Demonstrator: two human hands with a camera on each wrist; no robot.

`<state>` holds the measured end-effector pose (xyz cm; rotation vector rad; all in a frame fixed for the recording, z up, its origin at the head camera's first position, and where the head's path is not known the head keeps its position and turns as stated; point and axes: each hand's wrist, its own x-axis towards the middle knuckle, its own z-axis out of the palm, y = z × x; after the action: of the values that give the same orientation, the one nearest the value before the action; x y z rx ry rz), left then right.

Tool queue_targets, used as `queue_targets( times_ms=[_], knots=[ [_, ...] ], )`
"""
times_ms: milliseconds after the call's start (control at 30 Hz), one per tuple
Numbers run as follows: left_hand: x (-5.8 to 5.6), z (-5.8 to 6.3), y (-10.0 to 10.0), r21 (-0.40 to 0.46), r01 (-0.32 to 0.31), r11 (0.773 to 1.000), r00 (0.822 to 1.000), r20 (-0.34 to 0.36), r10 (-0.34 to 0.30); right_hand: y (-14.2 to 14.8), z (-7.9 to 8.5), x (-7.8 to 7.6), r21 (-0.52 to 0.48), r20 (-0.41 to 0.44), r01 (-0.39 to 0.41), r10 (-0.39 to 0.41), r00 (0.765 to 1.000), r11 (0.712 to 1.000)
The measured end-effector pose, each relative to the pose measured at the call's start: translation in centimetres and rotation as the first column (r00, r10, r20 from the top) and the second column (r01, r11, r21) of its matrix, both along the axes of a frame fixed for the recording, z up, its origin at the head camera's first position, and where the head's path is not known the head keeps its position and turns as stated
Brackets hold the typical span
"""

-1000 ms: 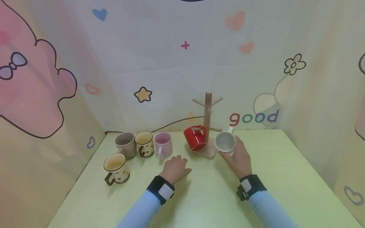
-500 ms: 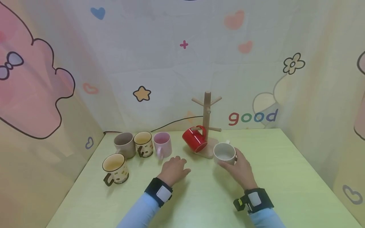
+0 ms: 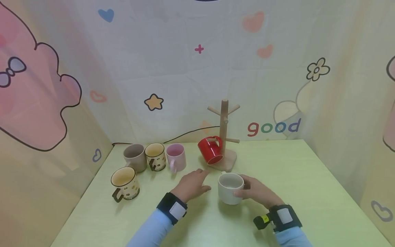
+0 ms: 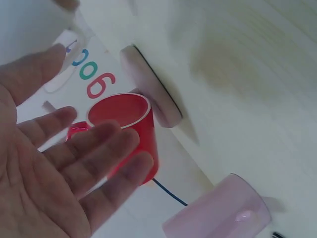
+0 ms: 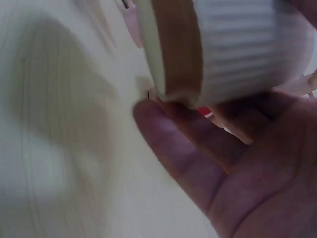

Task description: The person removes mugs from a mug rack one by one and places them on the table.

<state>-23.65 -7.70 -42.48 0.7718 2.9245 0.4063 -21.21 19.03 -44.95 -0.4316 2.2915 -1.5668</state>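
Observation:
My right hand (image 3: 257,190) grips a white mug (image 3: 229,192) by its right side, thumb in front. The mug is upright over the table, its handle pointing to the back. From the right wrist view, the mug (image 5: 237,47) shows ribbed walls and a brown band near its base. My left hand (image 3: 191,185) is just left of the mug, apart from it, with fingers extended in the left wrist view. Behind the hands, a red mug (image 3: 210,151) hangs tilted on a lower peg of a wooden mug tree (image 3: 224,123).
Left on the table (image 3: 308,192) stand a pink mug (image 3: 176,157), a spotted cream mug (image 3: 156,157), a grey mug (image 3: 135,157) and, nearer, another spotted mug (image 3: 126,183) with a brown handle. A printed curtain (image 3: 179,68) closes off the back and sides.
My right hand has brought the white mug down, nearer and leftward from beside the mug tree, turning it upright. My left hand has shifted slightly right and turned.

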Motion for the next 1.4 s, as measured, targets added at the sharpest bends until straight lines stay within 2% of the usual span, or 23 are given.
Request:
queue_targets(
  times_ms=[67, 133, 267, 400, 567, 867, 1067, 1267, 1400],
  knots=[
    [0.1, 0.1, 0.2, 0.005, 0.027, 1.000, 1.000, 0.016, -0.027, 0.2, 0.0, 0.0, -0.015, 0.031, -0.108, 0.108, 0.994, 0.994],
    [0.3, 0.1, 0.4, 0.003, 0.057, 0.998, 0.998, 0.037, -0.057, 0.4, 0.0, 0.1, -0.041, 0.064, -0.204, 0.206, 0.976, 0.978],
    [0.7, 0.5, 0.6, 0.000, 0.143, 0.990, 0.987, 0.080, -0.143, 0.6, 0.0, 0.1, -0.087, 0.112, -0.330, 0.338, 0.934, 0.940],
    [1.0, 0.6, 0.7, 0.014, 0.237, 0.972, 0.962, 0.134, -0.236, 0.6, 0.1, 0.2, -0.123, 0.140, -0.388, 0.403, 0.904, 0.913],
    [1.5, 0.5, 0.9, 0.062, 0.302, 0.951, 0.928, 0.206, -0.309, 0.6, 0.0, 0.3, -0.176, 0.148, -0.420, 0.446, 0.883, 0.890],
    [1.9, 0.5, 0.9, 0.077, 0.358, 0.931, 0.902, 0.230, -0.366, 1.0, -0.9, 0.0, -0.209, 0.137, -0.432, 0.464, 0.875, 0.877],
    [1.8, 0.2, 0.7, 0.145, 0.361, 0.921, 0.885, 0.258, -0.388, 1.7, -1.8, -0.3, -0.245, 0.132, -0.413, 0.453, 0.882, 0.877],
    [1.7, -0.2, 0.5, 0.247, 0.315, 0.916, 0.875, 0.299, -0.381, 2.1, -2.1, 0.0, -0.254, 0.170, -0.337, 0.385, 0.907, 0.906],
    [1.7, -0.2, 0.2, 0.285, 0.288, 0.914, 0.880, 0.299, -0.370, 2.0, -1.9, 0.4, -0.214, 0.175, -0.257, 0.296, 0.939, 0.942]
  ],
)
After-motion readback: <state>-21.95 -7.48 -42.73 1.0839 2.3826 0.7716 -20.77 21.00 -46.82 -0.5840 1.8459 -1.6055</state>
